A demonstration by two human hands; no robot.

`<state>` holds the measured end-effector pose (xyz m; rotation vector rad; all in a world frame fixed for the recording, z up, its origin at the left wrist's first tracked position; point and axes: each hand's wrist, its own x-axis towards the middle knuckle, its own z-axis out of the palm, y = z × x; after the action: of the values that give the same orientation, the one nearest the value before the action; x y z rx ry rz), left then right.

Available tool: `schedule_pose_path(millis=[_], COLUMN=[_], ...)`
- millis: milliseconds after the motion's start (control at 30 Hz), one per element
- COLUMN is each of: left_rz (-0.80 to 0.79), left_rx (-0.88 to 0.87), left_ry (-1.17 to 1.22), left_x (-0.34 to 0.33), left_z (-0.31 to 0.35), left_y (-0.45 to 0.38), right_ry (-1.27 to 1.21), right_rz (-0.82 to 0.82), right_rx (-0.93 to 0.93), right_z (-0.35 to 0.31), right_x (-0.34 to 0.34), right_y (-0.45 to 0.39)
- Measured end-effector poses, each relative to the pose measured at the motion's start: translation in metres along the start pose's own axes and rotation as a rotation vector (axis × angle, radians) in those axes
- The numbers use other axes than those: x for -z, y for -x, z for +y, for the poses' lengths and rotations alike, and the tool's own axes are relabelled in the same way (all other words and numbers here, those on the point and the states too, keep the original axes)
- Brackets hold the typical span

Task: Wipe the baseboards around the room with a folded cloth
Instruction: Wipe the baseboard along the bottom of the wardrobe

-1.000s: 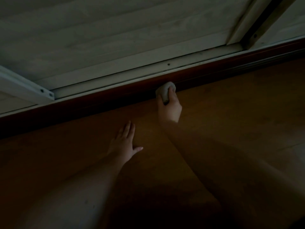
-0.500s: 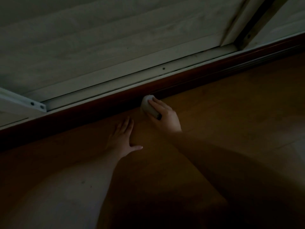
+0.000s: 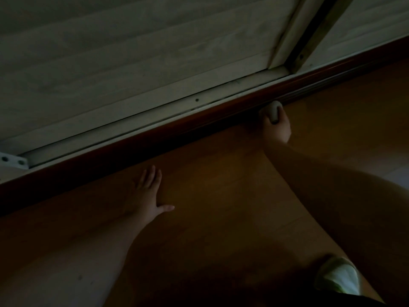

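The room is dim. A dark red-brown baseboard (image 3: 155, 138) runs diagonally from lower left to upper right, between the wooden floor and a pale sliding panel. My right hand (image 3: 277, 127) grips a small pale folded cloth (image 3: 274, 111) and holds it against the foot of the baseboard. My left hand (image 3: 149, 193) lies flat on the floor with fingers straight and thumb spread, well short of the baseboard and to the left of the cloth.
Above the baseboard runs a pale door track (image 3: 132, 127) with a white bracket (image 3: 13, 160) at far left and a vertical frame post (image 3: 309, 34) at upper right. A light-coloured shoe (image 3: 338, 278) shows at lower right on the orange-brown wooden floor (image 3: 221, 207).
My right hand has slid the cloth along the baseboard, first left, then back to the right. The left hand stays flat on the floor. The view has shifted, bringing a shoe into sight.
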<state>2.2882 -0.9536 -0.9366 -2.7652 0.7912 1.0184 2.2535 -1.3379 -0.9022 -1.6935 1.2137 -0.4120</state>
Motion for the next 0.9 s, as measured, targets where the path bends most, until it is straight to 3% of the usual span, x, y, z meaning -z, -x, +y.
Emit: schedule_pose_path(millis=[100, 267, 467, 667, 733, 900], left_rz=[0.025, 0.023, 0.022, -0.005, -0.013, -0.011], left_rx=[0.002, 0.012, 0.033, 0.045, 0.055, 0.085], left_ry=[0.027, -0.019, -0.031, 0.005, -0.024, 0.028], left_x=[-0.002, -0.003, 0.002, 0.004, 0.006, 0.012], left_z=[-0.001, 0.000, 0.004, 0.005, 0.006, 0.013], left_y=[0.000, -0.001, 0.002, 0.003, 0.003, 0.007], right_ry=[-0.068, -0.115, -0.209, -0.029, 0.017, 0.129], right_rz=[-0.017, -0.119, -0.413, -0.733, -0.714, -0.422], right_rx=[-0.061, -0.004, -0.014, 0.268, 0.308, 0.273], right_z=[-0.002, 0.000, -0.015, -0.019, -0.012, 0.018], right_x=[-0.014, -0.045, -0.098, -0.094, -0.079, -0.022], right_y=[0.005, 0.064, 0.170, 0.196, 0.183, 0.120])
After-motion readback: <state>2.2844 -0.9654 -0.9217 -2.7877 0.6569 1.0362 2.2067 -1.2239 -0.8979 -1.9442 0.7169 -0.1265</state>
